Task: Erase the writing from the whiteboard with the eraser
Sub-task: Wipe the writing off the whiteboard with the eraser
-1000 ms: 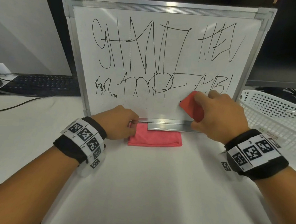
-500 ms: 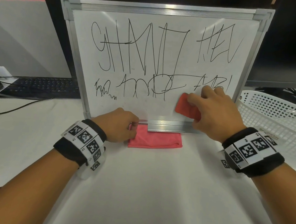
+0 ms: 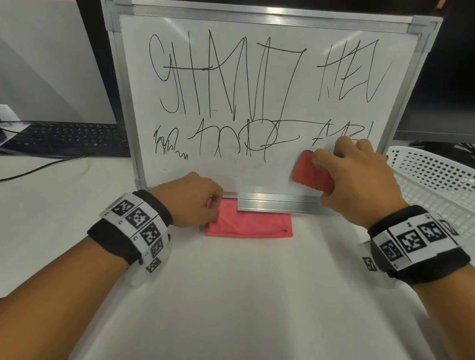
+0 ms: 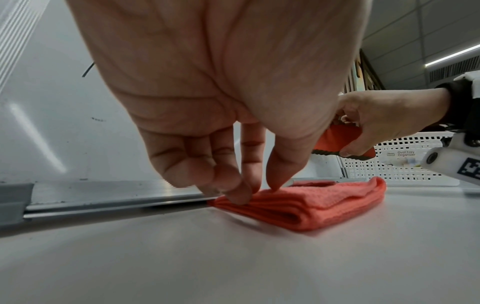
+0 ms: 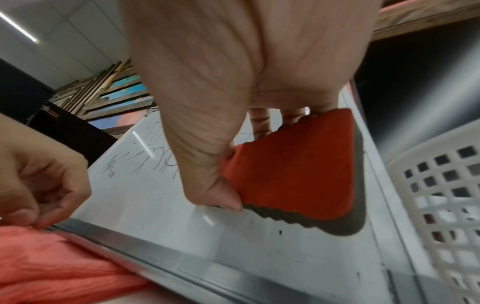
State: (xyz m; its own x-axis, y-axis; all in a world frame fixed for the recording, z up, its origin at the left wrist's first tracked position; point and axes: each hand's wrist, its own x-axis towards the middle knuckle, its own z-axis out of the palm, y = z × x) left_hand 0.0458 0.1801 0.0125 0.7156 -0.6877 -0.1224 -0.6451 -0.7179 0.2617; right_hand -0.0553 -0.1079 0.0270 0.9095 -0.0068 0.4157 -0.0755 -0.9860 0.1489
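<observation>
red eraser [image 3: 312, 175] clamped in right hand [image 3: 358, 177] fingers against whiteboard [image 3: 231, 173] – writing [image 3: 224, 91] just above, left hand [image 3: 193, 201] fingers pinched on pink cloth [image 3: 255, 225]

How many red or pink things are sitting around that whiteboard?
2. A red eraser held against the whiteboard by the right hand, and a folded pink cloth under the board's bottom edge, touched by the left hand.
</observation>
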